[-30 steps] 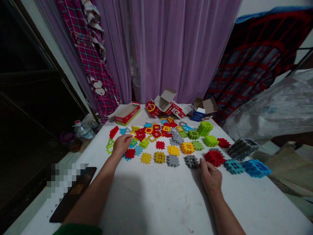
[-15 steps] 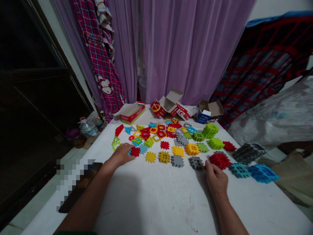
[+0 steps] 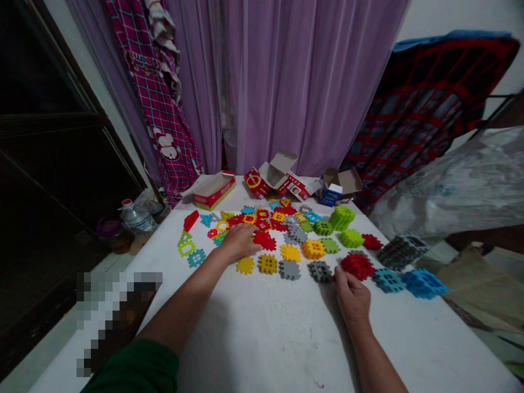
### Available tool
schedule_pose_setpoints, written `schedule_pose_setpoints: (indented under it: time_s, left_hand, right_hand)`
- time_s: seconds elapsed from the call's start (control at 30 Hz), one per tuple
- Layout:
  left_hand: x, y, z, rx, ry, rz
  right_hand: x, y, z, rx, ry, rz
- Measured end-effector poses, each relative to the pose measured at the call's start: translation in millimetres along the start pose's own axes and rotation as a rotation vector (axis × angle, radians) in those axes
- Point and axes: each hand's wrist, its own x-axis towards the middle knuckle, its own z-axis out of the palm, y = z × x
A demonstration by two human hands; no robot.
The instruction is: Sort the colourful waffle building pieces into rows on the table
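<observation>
My left hand [image 3: 239,242] reaches in from the left over the toothed building tiles. Its thumb and fingers are around the left edge of a red tile [image 3: 258,240], which overlaps or touches another red tile [image 3: 269,242]. My right hand [image 3: 352,292] is closed, its fingertips beside a dark grey window tile [image 3: 319,271] and in front of a red tile stack [image 3: 357,265]. Whatever it may hold is hidden. A yellow tile [image 3: 245,265], a mustard window tile [image 3: 267,263] and a light grey tile [image 3: 290,269] lie in a row between my hands.
Mixed loose tiles spread across the back of the white table [image 3: 262,338]. Green [image 3: 341,217], black [image 3: 403,252], teal [image 3: 388,280] and blue [image 3: 424,283] stacks stand on the right. Opened red [image 3: 257,183] and blue [image 3: 329,195] boxes sit at the far edge.
My left hand has moved right, bringing a red tile to the other red one and uncovering a teal window tile. My right hand stays near the dark grey tile. The view has shifted slightly.
</observation>
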Motion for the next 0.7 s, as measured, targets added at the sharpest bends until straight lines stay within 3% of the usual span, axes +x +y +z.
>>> schedule_pose_setpoints:
  time_s: [0.1,0.2,0.7]
  left_hand:
    - [26,18,11.4,0.054,-0.051,0.014]
    - [38,19,21.6,0.108,-0.101,0.033]
    - [37,21,32.0,0.218,-0.080,0.054]
  right_hand:
    - [0,0,0,0.010,0.011,-0.012]
    - [2,4,0,-0.001,-0.010,-0.027]
    - [2,5,0,0.003,-0.036,-0.036]
